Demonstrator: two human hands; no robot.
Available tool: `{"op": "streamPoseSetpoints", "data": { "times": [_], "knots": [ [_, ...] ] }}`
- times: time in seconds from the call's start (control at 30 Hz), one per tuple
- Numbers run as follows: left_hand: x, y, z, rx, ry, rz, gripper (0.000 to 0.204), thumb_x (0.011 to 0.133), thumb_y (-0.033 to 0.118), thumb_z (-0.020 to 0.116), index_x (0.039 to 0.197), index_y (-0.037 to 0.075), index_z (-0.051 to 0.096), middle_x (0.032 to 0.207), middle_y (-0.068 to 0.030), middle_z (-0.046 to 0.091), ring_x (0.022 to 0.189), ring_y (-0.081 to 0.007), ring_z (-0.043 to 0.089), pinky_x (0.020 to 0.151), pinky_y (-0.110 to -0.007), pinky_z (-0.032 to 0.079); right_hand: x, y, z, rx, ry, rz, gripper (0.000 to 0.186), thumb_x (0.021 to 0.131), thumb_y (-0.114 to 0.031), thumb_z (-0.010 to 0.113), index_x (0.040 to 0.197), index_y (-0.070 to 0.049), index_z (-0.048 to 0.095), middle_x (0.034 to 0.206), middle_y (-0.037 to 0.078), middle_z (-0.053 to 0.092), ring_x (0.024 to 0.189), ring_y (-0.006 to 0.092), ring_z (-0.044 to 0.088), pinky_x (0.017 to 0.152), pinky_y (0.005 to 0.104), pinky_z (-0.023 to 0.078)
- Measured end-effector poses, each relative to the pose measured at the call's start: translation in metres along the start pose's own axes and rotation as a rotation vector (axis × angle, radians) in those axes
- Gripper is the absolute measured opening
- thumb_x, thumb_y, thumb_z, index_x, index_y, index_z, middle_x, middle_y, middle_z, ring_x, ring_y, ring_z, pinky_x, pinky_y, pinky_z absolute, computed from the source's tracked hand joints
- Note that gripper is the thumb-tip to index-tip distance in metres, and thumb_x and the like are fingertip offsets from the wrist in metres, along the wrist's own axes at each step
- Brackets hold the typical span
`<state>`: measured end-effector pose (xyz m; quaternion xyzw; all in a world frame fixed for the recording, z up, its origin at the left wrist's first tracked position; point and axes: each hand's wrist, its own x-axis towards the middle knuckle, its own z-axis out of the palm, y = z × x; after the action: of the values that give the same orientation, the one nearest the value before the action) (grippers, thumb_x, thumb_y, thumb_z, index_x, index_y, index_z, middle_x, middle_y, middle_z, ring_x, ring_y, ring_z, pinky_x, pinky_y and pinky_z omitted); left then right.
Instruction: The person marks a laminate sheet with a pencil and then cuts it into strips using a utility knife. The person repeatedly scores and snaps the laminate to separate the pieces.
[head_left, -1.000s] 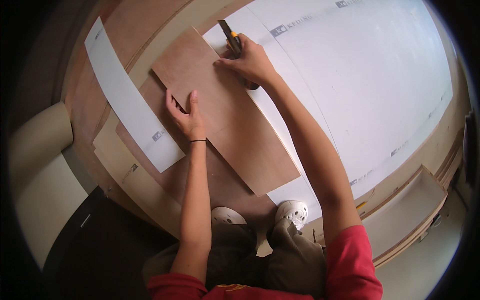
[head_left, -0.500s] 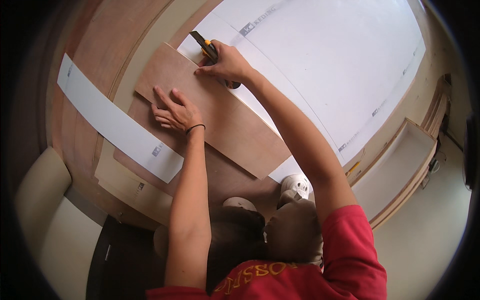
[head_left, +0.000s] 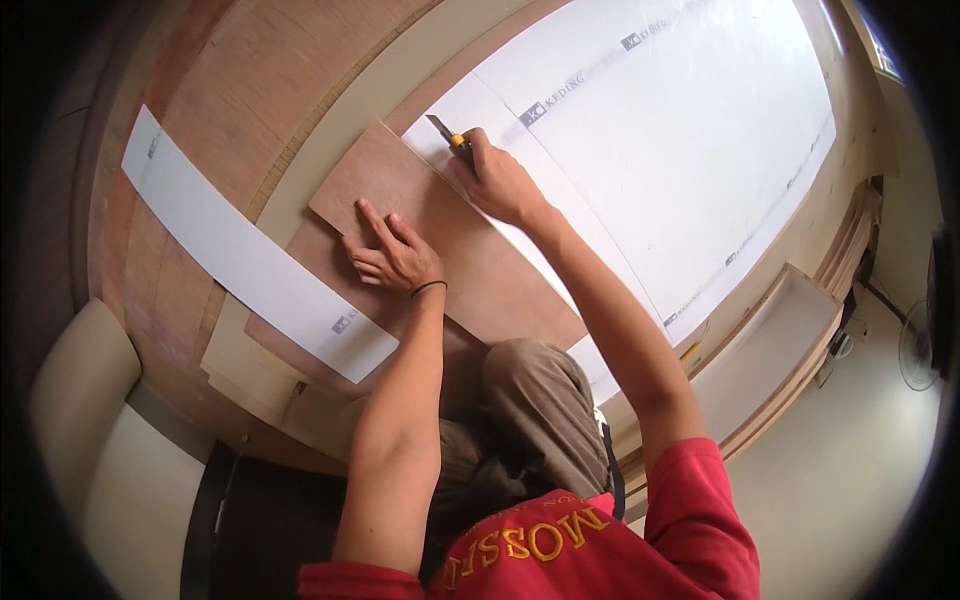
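My left hand [head_left: 396, 258] lies on a brown plywood strip [head_left: 490, 275], fingers spread and pressing its surface. Wrapped round a black and yellow utility knife [head_left: 458, 145], my right hand [head_left: 502, 188] is just beyond the strip's far right edge. The knife's dark blade points up and left, over the near margin of a large white sheet [head_left: 680, 140]; whether its tip touches the sheet I cannot tell. A thin line runs along the sheet, roughly parallel to the plywood strip. Part of the sheet lies under the plywood.
A narrow white strip [head_left: 240, 250] lies to the left on brown boards [head_left: 245, 110]. My bent knee [head_left: 540, 390] comes up close to the plywood's near end. At the right stand a shallow wood-edged tray [head_left: 765, 345] and a fan [head_left: 915, 345]. A beige padded seat [head_left: 85, 365] is at the left.
My right hand has turned the knife, its blade now angled toward the sheet's margin. The view has shifted, and my knee has come up into it. My left hand still presses the plywood.
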<state>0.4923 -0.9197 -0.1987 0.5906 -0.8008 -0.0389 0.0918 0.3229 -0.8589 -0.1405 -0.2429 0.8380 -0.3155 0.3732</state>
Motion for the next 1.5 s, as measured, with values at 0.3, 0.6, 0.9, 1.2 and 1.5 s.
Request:
{"op": "streamPoseSetpoints", "data": {
  "times": [0.3, 0.6, 0.9, 1.2, 1.5],
  "knots": [
    [0.000, 0.003, 0.001, 0.041, 0.029, 0.031, 0.048, 0.103, 0.044, 0.043, 0.150, 0.037, 0.041, 0.144, -0.0252, 0.036, 0.118, -0.0364, 0.047, 0.095, -0.051, 0.036, 0.001, -0.020, 0.005, -0.352, -0.055, -0.123, 0.017, 0.099, -0.015, 0.046, 0.111, -0.003, 0.043, 0.085, 0.023, 0.065, 0.074, 0.0427, 0.065, 0.061, 0.0500, 0.051],
    [-0.001, 0.001, -0.002, 0.049, 0.015, 0.040, 0.048, 0.103, 0.044, 0.043, 0.151, 0.039, 0.038, 0.144, -0.0263, 0.036, 0.118, -0.0368, 0.047, 0.096, -0.051, 0.036, 0.004, -0.036, 0.017, -0.450, -0.033, -0.134, 0.023, 0.087, -0.001, 0.057, 0.106, 0.001, 0.044, 0.082, 0.025, 0.067, 0.077, 0.0404, 0.070, 0.063, 0.0468, 0.058],
    [0.003, 0.006, -0.002, -0.010, 0.013, 0.008, 0.049, 0.102, 0.050, 0.040, 0.150, 0.039, 0.039, 0.143, -0.0261, 0.035, 0.123, -0.0383, 0.043, 0.099, -0.053, 0.033, 0.018, -0.050, 0.011, -0.482, -0.060, -0.105, 0.022, 0.090, -0.014, 0.057, 0.105, 0.001, 0.055, 0.093, 0.022, 0.071, 0.088, 0.0380, 0.072, 0.072, 0.0425, 0.060],
    [0.001, 0.006, -0.005, -0.012, -0.020, -0.002, 0.051, 0.101, 0.048, 0.044, 0.150, 0.037, 0.039, 0.143, -0.0300, 0.035, 0.125, -0.0413, 0.042, 0.099, -0.054, 0.033, 0.012, -0.054, 0.013, -0.451, -0.104, 0.002, 0.026, 0.091, -0.017, 0.057, 0.111, 0.000, 0.054, 0.098, 0.022, 0.071, 0.093, 0.0362, 0.072, 0.075, 0.0431, 0.059],
    [0.003, 0.002, -0.003, -0.058, 0.001, -0.027, 0.049, 0.100, 0.049, 0.043, 0.148, 0.038, 0.044, 0.143, -0.0267, 0.036, 0.124, -0.0380, 0.041, 0.101, -0.052, 0.031, -0.031, -0.026, 0.008, -0.369, -0.158, 0.033, 0.022, 0.096, -0.018, 0.050, 0.109, 0.000, 0.050, 0.086, 0.027, 0.068, 0.083, 0.0442, 0.069, 0.072, 0.0508, 0.056]
  ]
}}
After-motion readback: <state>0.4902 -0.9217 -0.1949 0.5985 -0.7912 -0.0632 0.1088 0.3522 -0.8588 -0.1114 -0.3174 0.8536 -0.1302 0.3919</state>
